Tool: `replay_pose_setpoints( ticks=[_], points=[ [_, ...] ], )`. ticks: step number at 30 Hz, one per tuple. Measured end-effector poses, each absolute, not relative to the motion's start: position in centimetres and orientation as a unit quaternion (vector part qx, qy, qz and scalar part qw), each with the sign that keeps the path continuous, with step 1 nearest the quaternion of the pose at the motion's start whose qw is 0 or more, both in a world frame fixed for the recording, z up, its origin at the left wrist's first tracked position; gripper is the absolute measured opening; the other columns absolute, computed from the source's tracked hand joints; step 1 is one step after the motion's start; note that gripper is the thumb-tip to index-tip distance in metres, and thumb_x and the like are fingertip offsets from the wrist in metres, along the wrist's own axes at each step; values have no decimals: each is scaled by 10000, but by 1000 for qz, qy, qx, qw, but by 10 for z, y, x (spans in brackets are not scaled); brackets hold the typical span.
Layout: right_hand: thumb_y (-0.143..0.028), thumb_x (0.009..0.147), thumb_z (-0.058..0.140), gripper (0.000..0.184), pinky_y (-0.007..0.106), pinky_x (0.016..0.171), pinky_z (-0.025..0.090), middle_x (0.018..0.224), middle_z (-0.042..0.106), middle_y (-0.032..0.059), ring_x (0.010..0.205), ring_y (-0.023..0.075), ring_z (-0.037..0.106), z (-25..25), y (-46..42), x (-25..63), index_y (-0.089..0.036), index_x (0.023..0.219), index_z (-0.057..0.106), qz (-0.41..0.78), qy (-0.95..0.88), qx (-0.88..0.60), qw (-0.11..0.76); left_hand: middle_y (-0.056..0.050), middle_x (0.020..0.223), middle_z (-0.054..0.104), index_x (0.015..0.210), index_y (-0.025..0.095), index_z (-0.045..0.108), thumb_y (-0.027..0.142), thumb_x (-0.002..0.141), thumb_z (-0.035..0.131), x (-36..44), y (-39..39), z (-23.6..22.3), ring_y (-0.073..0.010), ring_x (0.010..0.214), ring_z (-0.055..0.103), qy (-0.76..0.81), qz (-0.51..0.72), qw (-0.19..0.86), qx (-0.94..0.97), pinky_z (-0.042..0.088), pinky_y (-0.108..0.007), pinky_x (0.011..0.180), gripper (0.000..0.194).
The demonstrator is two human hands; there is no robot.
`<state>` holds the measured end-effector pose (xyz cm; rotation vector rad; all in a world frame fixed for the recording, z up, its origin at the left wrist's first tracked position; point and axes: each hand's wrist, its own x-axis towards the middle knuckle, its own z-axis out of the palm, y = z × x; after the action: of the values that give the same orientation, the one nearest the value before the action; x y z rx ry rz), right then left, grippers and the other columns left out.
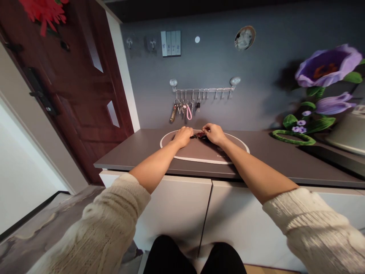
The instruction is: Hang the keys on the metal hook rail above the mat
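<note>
An oval brown mat (196,152) with a pale rim lies on the dark countertop. Above its far half, both my hands are close together with a small dark red and black thing (200,135) between them. It has a bit of shiny metal on it, but it is too small and covered to name. My left hand (183,136) is closed with curled fingers at its left black end. Thumb and fingertips of my right hand (213,133) pinch its right side. My fingers hide part of it.
Several keys (182,108) hang from a clear hook rail (203,90) on the grey wall. Purple fabric flowers (327,68) and a pale domed object (349,129) stand at the right. White cabinet doors (171,205) are below the countertop (137,152). A dark red door (76,76) is at left.
</note>
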<state>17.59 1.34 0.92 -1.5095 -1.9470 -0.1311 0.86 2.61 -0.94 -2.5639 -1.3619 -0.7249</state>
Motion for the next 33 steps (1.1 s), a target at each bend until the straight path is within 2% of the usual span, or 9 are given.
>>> replay_pose_setpoints(
  ticks=[7,12,15,18,23,27,33],
  points=[
    [-201,784,495,181,231,729,406,884,675,74,810,157,590,10,13,175,-157,859,653,-47,-743,-582,326,-98,891,594,840,152,563,34,779,368,10,25,-6,-204,894,500,-458,-292,49,-838,362,-311,816,236],
    [-211,783,494,186,236,734,407,896,674,74,819,160,593,9,13,175,-159,863,654,-53,-746,-577,329,-86,854,609,799,153,569,102,794,396,12,29,-5,-183,840,528,-466,-355,-6,-811,380,-302,801,181],
    [-216,781,499,178,249,739,412,888,674,72,816,165,593,10,12,174,-160,853,653,-52,-749,-569,335,-58,799,612,751,146,568,120,778,425,14,34,-7,-145,762,535,-462,-415,-91,-778,398,-268,747,148],
    [-207,765,528,146,251,750,419,858,674,56,802,155,595,10,12,173,-169,840,647,-41,-758,-551,347,-17,692,587,726,135,563,111,744,441,16,38,-10,-98,618,505,-450,-483,-219,-719,390,-223,624,125],
    [-175,735,567,161,245,756,433,854,666,37,772,129,596,9,11,171,-170,882,633,-11,-779,-506,369,56,453,427,560,131,503,32,653,451,19,41,-9,-33,413,358,-394,-508,-409,-647,259,-175,452,146],
    [-171,720,574,218,242,754,442,896,661,38,769,121,593,11,7,169,-167,931,629,3,-798,-482,362,50,446,448,588,125,506,1,621,494,19,34,-3,-28,409,394,-379,-537,-518,-547,272,-166,440,129],
    [-166,723,556,196,217,707,449,855,666,29,712,105,592,13,1,166,-160,901,637,40,-812,-461,356,18,469,483,601,108,518,-17,646,504,18,23,4,-44,452,463,-338,-534,-607,-481,364,-174,481,134]
  ],
)
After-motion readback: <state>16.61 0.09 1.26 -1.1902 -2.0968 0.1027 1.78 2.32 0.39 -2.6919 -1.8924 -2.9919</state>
